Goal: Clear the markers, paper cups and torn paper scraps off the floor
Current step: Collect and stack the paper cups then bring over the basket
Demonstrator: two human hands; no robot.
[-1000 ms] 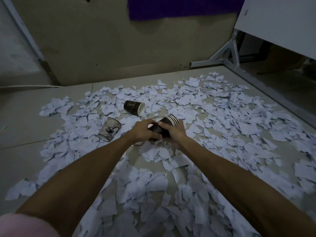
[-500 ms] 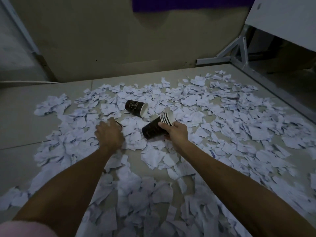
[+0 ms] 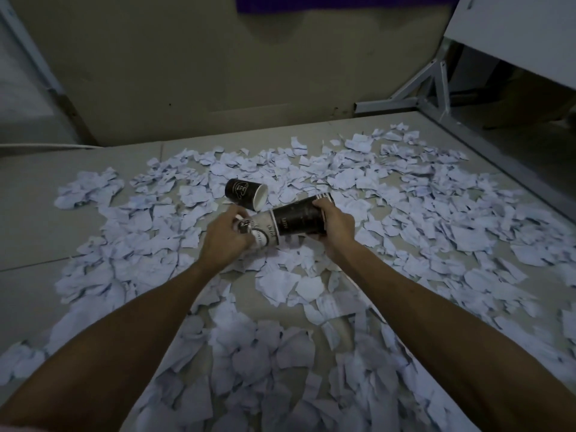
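Grey tiled floor (image 3: 62,219), seams visible. Torn white paper scraps (image 3: 405,213) strewn thickly across most of it. One dark paper cup (image 3: 244,194) lies sideways among scraps, mouth facing right.

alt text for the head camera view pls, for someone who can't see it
Two bare hands nest paper cups above a floor strewn with torn paper scraps: the left hand pushes a pale cup into a stack of dark cups held by the right hand. One more dark cup lies on its side just beyond them.
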